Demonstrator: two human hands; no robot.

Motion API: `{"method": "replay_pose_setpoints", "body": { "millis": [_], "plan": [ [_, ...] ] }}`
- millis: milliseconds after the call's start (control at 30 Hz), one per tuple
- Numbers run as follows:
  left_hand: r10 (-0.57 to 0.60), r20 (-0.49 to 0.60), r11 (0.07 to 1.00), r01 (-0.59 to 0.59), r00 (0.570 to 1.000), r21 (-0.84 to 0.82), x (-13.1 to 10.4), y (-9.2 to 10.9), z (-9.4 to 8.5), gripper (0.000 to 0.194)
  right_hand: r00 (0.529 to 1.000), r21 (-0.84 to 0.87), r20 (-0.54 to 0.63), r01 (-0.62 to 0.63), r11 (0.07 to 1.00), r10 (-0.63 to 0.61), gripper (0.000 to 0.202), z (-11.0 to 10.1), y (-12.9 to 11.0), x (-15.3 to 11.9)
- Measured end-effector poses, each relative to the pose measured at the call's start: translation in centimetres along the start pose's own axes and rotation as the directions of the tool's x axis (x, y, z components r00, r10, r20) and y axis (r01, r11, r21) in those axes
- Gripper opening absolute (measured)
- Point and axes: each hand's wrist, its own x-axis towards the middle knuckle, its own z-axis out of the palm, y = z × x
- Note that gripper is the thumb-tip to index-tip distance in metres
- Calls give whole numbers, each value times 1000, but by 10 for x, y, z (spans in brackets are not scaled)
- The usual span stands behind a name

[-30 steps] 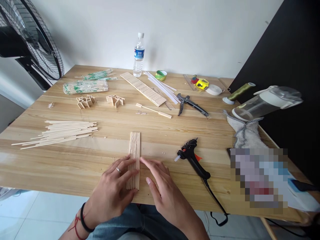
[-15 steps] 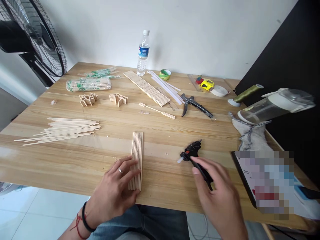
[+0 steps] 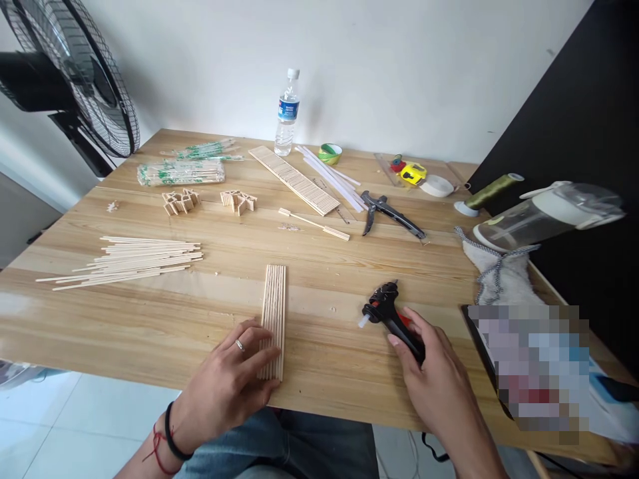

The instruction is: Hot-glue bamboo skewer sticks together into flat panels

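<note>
A flat row of thin wooden sticks [image 3: 273,299] lies side by side near the table's front edge. My left hand [image 3: 237,369] rests over its lower part, fingers across the top and thumb at the near end, holding it against the table. To the right, my right hand [image 3: 432,372] is closed around the handle of a black hot glue gun [image 3: 384,306], thumb on one side and fingers on the other. The gun's nozzle points away from me, and a clear glue stick pokes out of its back. Part of the red trigger shows by my index finger.
Loose sticks [image 3: 134,259] lie at left, bagged sticks [image 3: 182,171] behind them. Two small zigzag stick pieces [image 3: 239,199], a slatted strip [image 3: 294,181], white glue sticks [image 3: 332,176], cutters [image 3: 392,214] and a water bottle [image 3: 287,113] stand further back. A tablet [image 3: 486,359] is at right.
My right hand has closed around the glue gun's handle, where before it was reaching over it with looser fingers. The left hand stays on the sticks. The view has shifted slightly.
</note>
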Motion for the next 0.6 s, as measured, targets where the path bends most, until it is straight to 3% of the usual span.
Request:
{"method": "replay_pose_setpoints", "body": {
  "millis": [133,267,433,600],
  "plan": [
    [46,-64,999,-48,997,-17,-4,-1,1,27,990,245,140,-44,969,10,37,-10,-7,-8],
    [61,-116,998,-63,991,-15,-7,-1,2,27,938,522,347,-210,827,19,37,-12,-19,-27],
    [95,-168,995,-96,981,0,-7,-1,4,22,897,539,441,-267,799,2,49,-8,-48,-42],
    [88,-176,996,-86,980,18,-10,-2,4,22,835,552,505,-118,826,-219,43,-10,-78,-39]
  ]
}}
